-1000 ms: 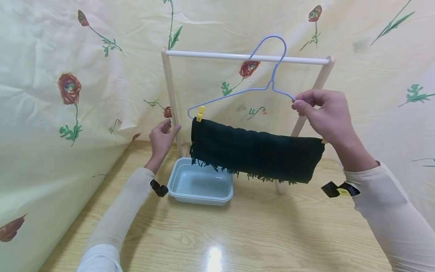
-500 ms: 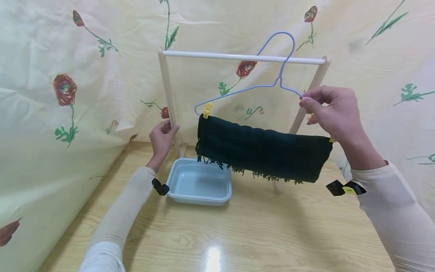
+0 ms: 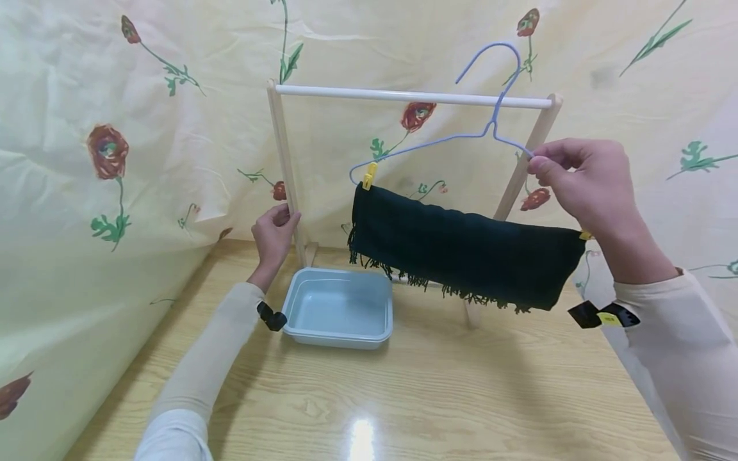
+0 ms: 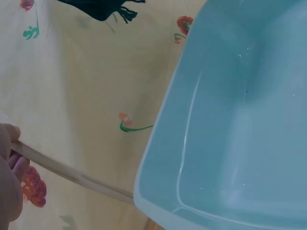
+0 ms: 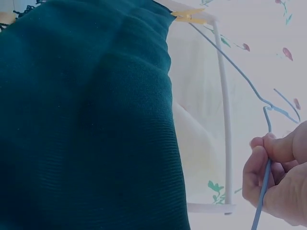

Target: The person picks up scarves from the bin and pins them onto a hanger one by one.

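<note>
My right hand (image 3: 596, 182) pinches the right shoulder of a blue wire hanger (image 3: 444, 138). From the hanger hangs a dark green fringed scarf (image 3: 467, 250), folded into a band and tilted down to the right. A yellow clothespin (image 3: 369, 176) fixes its left corner, and a second clothespin (image 3: 586, 235) shows at the right corner, partly behind my wrist. The hanger's hook rises above the white bar (image 3: 369, 94) of a drying rack, overlapping it in the head view. My left hand (image 3: 273, 235) grips the rack's left wooden post (image 3: 284, 147) between thumb and fingers.
A light blue plastic basin (image 3: 337, 336) stands on the wood-grain surface (image 3: 323, 397) below the rack's left half. Flower-printed cloth (image 3: 190, 128) lines the back and sides. The rack's right post (image 3: 521, 169) lies behind the hanger.
My right hand has carried the hanger and scarf to the right and slightly up, so the hook's tip now shows above the bar. My left hand stays at the left post.
</note>
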The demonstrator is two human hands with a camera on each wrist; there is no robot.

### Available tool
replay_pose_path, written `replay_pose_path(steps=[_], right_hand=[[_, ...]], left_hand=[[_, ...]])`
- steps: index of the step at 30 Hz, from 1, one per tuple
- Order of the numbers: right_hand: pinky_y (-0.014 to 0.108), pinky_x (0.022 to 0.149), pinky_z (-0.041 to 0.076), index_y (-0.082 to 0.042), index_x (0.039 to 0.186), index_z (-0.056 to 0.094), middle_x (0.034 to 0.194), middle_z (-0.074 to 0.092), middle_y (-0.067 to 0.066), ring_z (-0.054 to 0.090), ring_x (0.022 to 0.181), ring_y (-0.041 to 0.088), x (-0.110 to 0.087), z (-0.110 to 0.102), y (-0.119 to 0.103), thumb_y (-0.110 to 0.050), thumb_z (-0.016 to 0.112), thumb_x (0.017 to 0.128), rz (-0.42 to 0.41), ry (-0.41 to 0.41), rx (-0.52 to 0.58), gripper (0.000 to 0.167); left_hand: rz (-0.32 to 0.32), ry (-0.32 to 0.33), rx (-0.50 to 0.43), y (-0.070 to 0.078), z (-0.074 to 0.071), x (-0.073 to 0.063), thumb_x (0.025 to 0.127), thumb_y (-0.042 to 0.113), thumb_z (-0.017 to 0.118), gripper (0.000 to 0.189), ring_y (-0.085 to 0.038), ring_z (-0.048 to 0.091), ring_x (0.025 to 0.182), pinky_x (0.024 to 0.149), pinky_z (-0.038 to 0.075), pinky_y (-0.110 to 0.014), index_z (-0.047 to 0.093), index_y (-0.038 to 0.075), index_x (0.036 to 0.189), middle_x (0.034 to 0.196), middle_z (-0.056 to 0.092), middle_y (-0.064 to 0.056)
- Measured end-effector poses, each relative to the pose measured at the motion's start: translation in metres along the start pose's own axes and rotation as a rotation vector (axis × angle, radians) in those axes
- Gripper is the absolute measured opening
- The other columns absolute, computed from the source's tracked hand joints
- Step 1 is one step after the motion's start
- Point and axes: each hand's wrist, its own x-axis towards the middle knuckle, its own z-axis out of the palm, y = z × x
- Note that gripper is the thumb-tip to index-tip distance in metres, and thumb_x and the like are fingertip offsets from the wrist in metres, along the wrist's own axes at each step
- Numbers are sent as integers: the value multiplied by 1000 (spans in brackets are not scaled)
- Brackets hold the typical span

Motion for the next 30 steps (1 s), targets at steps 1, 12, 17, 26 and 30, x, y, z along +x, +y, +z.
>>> replay_pose_path(steps=[1, 12, 17, 26, 30], right_hand=[[25, 61, 36, 4, 115, 74, 69, 62, -31, 60, 75, -2, 1, -1, 0, -22, 68, 99, 5, 9, -24, 32], [20, 69, 44, 4, 121, 71, 71, 63, -26, 62, 72, -1, 16, -1, -2, -28, 66, 100, 97, 6, -14, 38], [16, 70, 46, 3, 122, 71, 71, 63, -24, 61, 72, 0, 25, 5, 0, -28, 66, 100, 126, 4, -10, 39], [19, 55, 54, 4, 125, 69, 78, 64, -19, 59, 78, 9, 35, 19, 0, -26, 64, 101, 166, -10, 24, 38], [25, 49, 55, 3, 124, 69, 80, 64, -17, 60, 79, 11, 37, 25, 1, -27, 63, 102, 177, -11, 31, 38]], left_hand=[[-2, -1, 2, 0, 0, 0, 92, 15, 77, 29, -28, 75, 101, 82, 60, -36, 74, -1, 116, 111, 75, -19], [-1, -7, 4, -2, 1, 2, 92, 13, 77, 28, -28, 75, 101, 82, 60, -37, 74, -1, 117, 110, 75, -20], [4, -3, 0, -3, 2, 3, 92, 12, 78, 28, -29, 75, 99, 82, 60, -40, 74, -1, 116, 110, 75, -21], [18, -8, 13, -2, 2, 2, 92, 14, 78, 29, -29, 75, 98, 82, 61, -39, 74, -1, 116, 110, 75, -21], [17, -13, 18, -1, 1, 2, 92, 15, 77, 30, -29, 75, 100, 83, 60, -38, 74, -1, 117, 111, 75, -20]])
